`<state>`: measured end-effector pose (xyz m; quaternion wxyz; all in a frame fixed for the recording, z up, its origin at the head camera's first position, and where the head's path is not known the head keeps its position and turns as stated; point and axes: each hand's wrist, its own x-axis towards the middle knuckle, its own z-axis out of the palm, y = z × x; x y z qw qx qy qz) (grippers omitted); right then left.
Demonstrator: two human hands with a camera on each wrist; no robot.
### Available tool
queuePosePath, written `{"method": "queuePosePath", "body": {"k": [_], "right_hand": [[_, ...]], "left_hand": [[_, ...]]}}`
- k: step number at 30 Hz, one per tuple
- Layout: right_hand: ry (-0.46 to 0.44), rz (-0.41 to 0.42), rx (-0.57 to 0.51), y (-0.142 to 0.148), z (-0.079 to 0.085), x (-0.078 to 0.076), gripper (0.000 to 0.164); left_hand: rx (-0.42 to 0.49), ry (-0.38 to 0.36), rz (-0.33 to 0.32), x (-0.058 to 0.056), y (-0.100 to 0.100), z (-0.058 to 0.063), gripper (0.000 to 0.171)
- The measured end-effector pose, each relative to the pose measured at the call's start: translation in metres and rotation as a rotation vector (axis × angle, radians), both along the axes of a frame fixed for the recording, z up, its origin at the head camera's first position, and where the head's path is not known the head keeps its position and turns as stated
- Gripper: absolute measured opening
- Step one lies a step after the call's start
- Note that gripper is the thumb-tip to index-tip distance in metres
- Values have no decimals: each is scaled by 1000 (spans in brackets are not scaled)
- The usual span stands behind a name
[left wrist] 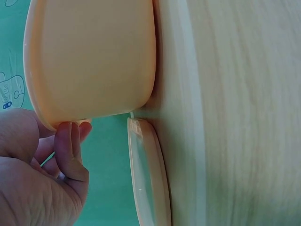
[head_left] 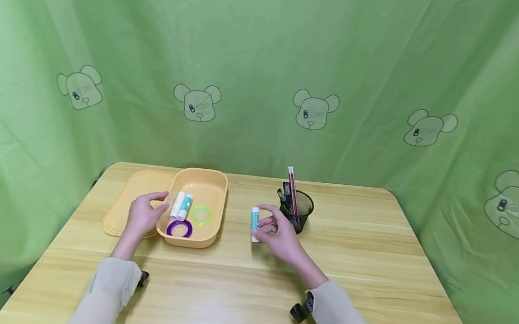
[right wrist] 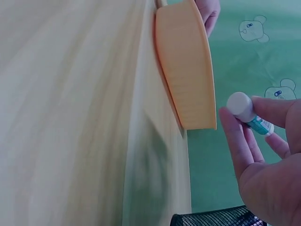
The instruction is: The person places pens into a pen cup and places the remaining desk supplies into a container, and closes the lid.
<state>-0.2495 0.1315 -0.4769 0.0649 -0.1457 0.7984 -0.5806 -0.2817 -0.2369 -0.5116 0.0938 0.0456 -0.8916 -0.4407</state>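
Observation:
An orange plastic box (head_left: 208,239) stands left of the table's middle. My left hand (head_left: 143,215) pinches its left rim between thumb and fingers, as the left wrist view (left wrist: 51,165) shows closely. Two glue sticks (head_left: 180,206) lie side by side in the box, with a purple tape ring (head_left: 170,227) and a yellow-green ring (head_left: 202,214). Right of the box, my right hand (head_left: 280,235) holds another glue stick (head_left: 254,223), white with a blue-green label, in its fingertips. In the right wrist view that glue stick (right wrist: 241,106) is raised above the tabletop.
The box's flat orange lid (head_left: 124,210) lies on the table at the left, partly under the box. A black mesh pen cup (head_left: 304,208) with pencils (head_left: 292,188) and pens stands just behind the right hand. Green curtain (head_left: 270,53) surrounds the wooden table (head_left: 228,294).

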Motion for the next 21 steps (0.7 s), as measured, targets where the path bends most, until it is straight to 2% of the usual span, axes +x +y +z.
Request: {"method": "queuePosePath", "body": {"k": [3, 9, 13, 21], "right_hand": [[-48, -16, -63, -5, 2, -5, 68], [-58, -31, -177, -21, -17, -25, 68], [-81, -42, -246, -32, -22, -33, 67], [-97, -51, -292, -55, -22, -41, 69]], "left_hand": [[-4, 13, -4, 0, -1, 0, 37], [-8, 11, -1, -1, -1, -1, 37], [-1, 7, 6, -2, 0, -2, 36], [-1, 0, 12, -3, 0, -3, 37]]}}
